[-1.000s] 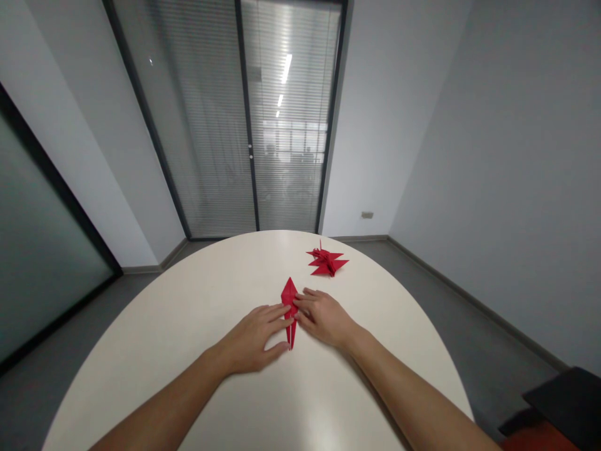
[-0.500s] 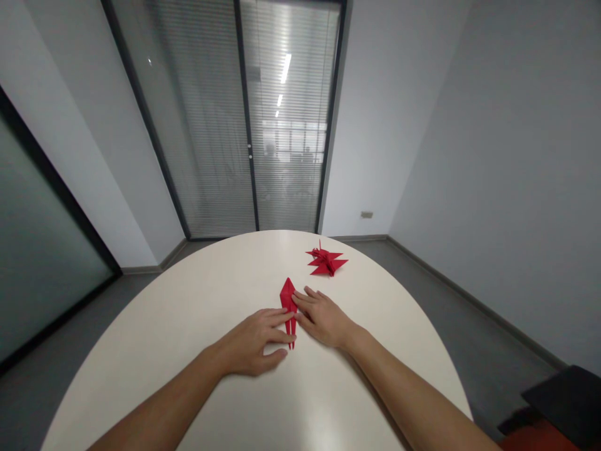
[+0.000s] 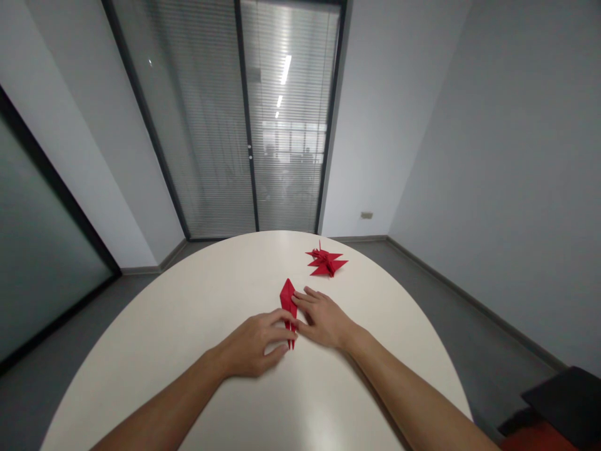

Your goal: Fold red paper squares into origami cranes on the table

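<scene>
A folded piece of red origami paper (image 3: 288,294) lies flat on the table, its pointed diamond end away from me and two narrow legs toward me. My left hand (image 3: 258,341) reaches over the legs from the left, fingers apart and slightly bent, the fingertips on or just above the paper. From the right, my right hand (image 3: 323,316) rests with its fingers spread, fingertips on the paper's right edge. Neither hand is closed around the paper. Fingers cover part of the paper's middle.
Several red folded paper cranes (image 3: 327,262) sit clustered near the far right of the round white table (image 3: 211,275). Behind the table stands a glass partition with blinds (image 3: 286,175). A black and orange object (image 3: 558,407), perhaps a chair, is at the lower right.
My left fingers have shifted slightly down along the paper's legs and are bent a little more. The right hand and the paper have hardly moved.
</scene>
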`<state>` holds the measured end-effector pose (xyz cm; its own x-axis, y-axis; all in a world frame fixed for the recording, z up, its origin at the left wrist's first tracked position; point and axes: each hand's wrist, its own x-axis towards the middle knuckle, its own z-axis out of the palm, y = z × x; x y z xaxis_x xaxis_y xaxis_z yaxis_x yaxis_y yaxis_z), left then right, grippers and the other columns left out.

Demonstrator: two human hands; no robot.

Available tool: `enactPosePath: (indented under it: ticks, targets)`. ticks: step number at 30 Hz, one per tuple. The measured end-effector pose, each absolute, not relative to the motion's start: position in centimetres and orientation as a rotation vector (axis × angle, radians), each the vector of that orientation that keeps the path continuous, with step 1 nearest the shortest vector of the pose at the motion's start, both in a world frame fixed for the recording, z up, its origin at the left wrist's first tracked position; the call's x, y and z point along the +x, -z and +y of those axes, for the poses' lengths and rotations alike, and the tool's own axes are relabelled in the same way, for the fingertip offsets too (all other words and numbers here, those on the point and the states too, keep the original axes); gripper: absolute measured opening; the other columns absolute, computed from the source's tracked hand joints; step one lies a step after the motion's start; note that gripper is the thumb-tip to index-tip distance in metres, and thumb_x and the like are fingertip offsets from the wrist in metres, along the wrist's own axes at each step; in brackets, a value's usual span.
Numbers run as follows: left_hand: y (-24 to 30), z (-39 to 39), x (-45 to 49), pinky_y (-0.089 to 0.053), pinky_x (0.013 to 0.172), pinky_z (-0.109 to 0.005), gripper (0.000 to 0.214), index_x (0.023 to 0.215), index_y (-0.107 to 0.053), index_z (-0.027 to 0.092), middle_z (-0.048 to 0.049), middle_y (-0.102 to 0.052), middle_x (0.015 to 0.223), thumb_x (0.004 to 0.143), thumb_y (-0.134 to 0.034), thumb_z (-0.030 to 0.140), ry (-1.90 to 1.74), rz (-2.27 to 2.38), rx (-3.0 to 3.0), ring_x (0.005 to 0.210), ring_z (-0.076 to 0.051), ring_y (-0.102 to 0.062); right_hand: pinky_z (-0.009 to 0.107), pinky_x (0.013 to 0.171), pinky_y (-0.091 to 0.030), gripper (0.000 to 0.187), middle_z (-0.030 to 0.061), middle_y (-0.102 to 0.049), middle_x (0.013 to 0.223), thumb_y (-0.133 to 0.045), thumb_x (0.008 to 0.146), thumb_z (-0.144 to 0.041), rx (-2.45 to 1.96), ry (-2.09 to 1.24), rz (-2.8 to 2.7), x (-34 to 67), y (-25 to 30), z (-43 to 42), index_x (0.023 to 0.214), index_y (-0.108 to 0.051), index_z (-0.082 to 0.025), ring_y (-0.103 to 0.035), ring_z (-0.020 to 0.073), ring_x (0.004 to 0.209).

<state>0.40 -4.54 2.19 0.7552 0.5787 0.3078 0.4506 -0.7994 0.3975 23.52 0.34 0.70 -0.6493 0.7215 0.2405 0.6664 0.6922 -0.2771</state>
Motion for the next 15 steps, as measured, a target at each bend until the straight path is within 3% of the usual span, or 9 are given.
enactPosePath:
  ticks: [6,15]
  targets:
    - [-0.5,-3.6,0.3,-0.049,0.102,-0.036,0.029,0.124,-0.061,0.022,-0.0074,-0.065,0.127,0.1,-0.044,0.025,-0.703,0.975,2.635,0.114,-0.021,-0.061,0.047,0.115,-0.034,0.045,0.0124,-0.068,0.125,-0.066,0.086,-0.044,-0.959,-0.144,-2.573,23.6,-0.6,0.7,0.122,-0.068,-0.018,-0.057,0.0309,0.124]
    - [0.5,-3.1,0.2,-0.047,0.106,-0.04,0.026,0.12,-0.063,0.023,-0.0062,-0.068,0.127,0.101,-0.046,0.024,-0.753,1.061,2.64,0.118,-0.021,-0.061,0.041,0.103,-0.043,0.028,0.0092,-0.07,0.108,-0.067,0.087,-0.034,-0.887,-0.183,-2.577,23.7,-1.6,0.4,0.11,-0.073,-0.02,-0.058,0.0267,0.113]
